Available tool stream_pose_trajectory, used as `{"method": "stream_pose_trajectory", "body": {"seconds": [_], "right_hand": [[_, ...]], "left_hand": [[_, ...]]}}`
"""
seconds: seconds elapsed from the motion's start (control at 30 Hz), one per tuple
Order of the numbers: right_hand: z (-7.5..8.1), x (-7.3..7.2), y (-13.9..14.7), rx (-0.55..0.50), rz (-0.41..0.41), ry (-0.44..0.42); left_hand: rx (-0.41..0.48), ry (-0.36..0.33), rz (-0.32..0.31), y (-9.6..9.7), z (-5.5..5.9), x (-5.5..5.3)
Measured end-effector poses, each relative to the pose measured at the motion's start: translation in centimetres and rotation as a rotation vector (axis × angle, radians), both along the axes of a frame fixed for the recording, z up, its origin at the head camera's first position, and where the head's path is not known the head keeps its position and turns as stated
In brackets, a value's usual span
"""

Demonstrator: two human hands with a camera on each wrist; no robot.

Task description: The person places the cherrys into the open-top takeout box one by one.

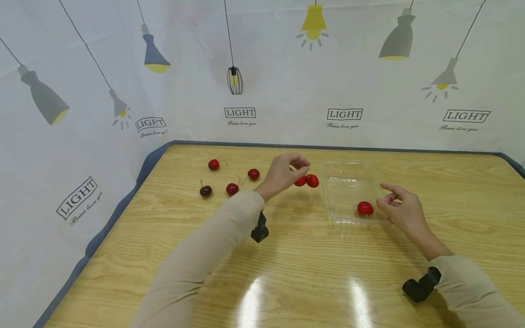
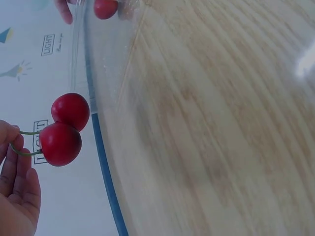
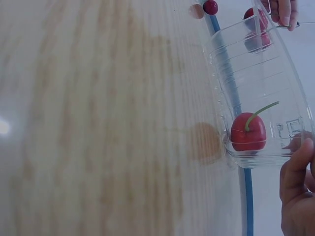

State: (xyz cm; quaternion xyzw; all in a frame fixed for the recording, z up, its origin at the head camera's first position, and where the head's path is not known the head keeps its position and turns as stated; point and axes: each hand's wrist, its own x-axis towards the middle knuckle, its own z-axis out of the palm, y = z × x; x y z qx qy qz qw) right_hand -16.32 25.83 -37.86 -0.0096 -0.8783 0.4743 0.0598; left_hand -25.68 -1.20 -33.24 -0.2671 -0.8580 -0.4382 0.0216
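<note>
The left hand [image 1: 283, 173] pinches two cherries [image 1: 313, 181] by their stems beside the clear box [image 1: 343, 197], probably to spare the fruit. The right hand [image 1: 405, 210], fingers loosely apart, lies at its edge, perhaps steadying it.

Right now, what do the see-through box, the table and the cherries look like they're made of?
Box: probably thin, clear, shiny plastic; cherries show through its ribbed wall.
Table: wood or wood-look coating, with streaky grain, glossy where light hits it.
Cherries: smooth, glossy, red, with green stems; they look like fruit, but could be plastic copies.
</note>
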Motion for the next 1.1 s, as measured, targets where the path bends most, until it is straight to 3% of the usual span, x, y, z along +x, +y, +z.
{"method": "stream_pose_trajectory", "body": {"seconds": [0.33,1.1], "right_hand": [[-0.1,0.0,0.0,0.010,-0.006,0.003],[0.0,0.0,-0.1,0.002,-0.003,-0.001]], "left_hand": [[0.022,0.032,0.054,-0.5,1.3,-0.9],[0.016,0.022,0.111,-0.5,2.0,-1.9]]}}
